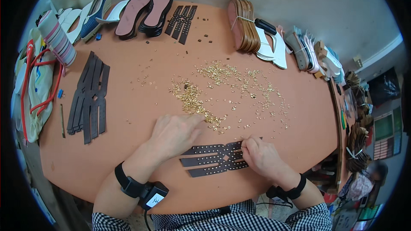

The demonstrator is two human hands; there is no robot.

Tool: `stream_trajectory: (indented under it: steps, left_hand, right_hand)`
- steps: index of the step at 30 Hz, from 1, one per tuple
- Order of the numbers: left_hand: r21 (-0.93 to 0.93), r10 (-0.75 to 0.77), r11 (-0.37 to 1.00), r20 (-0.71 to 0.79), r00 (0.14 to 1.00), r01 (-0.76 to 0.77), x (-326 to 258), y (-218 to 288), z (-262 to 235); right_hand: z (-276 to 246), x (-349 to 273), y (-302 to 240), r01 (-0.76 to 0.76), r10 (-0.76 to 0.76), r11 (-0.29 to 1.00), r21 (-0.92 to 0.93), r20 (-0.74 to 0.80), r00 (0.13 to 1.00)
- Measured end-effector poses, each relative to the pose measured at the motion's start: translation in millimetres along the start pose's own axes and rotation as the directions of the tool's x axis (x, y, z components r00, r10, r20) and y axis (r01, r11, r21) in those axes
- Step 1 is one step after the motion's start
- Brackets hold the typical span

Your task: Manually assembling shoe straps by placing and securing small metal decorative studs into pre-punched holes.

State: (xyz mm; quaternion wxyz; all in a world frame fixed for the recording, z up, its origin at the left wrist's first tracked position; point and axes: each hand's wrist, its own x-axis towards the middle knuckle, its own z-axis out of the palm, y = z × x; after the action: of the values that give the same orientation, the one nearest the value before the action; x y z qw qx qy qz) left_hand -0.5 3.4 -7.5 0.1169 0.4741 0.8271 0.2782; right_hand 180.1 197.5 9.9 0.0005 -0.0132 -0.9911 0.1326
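A dark shoe upper (pixel 206 159) with slit straps lies near the table's front edge, set with rows of small shiny studs and a diamond-shaped hole in its middle. My right hand (pixel 262 156) is closed over its right end, fingertips pinched at the top strap; what lies beneath the fingers is hidden. Loose gold studs (pixel 190 96) are heaped and scattered beyond it. With its index finger stretched out, my left hand (pixel 173 133) touches the near edge of the heap, thumb apart below.
Stacked dark uppers (pixel 90 98) lie at left, beside a thin stick (pixel 63 121). Another studded upper (pixel 181 22) sits at the back near pink-topped soles (pixel 156 10). Bundled brown soles (pixel 244 25) and white insoles (pixel 272 47) stand back right. A bag with red handles (pixel 38 85) occupies the left edge.
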Motion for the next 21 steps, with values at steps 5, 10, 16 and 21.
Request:
stream_trajectory:
  steps: [5,10,16,21]
  left_hand:
    - [0.006,0.000,1.000,0.001,1.000,0.000,1,1,-1]
    - [0.062,-0.008,0.998,0.028,1.000,0.006,2,2,-3]
    - [0.015,-0.001,1.000,0.010,1.000,0.001,2,1,0]
    - [-0.008,0.046,0.999,-0.043,0.998,-0.046,1,-2,2]
  right_hand:
    - [-5,4,-3,-0.005,0.004,1.000,0.008,0.046,0.999]
    - [-15,11,-5,-0.024,0.018,0.998,0.058,0.093,0.995]
    - [-22,19,-1,-0.042,0.021,0.991,0.127,0.166,0.986]
    - [-31,29,-3,-0.175,0.114,0.973,0.150,0.346,0.931]
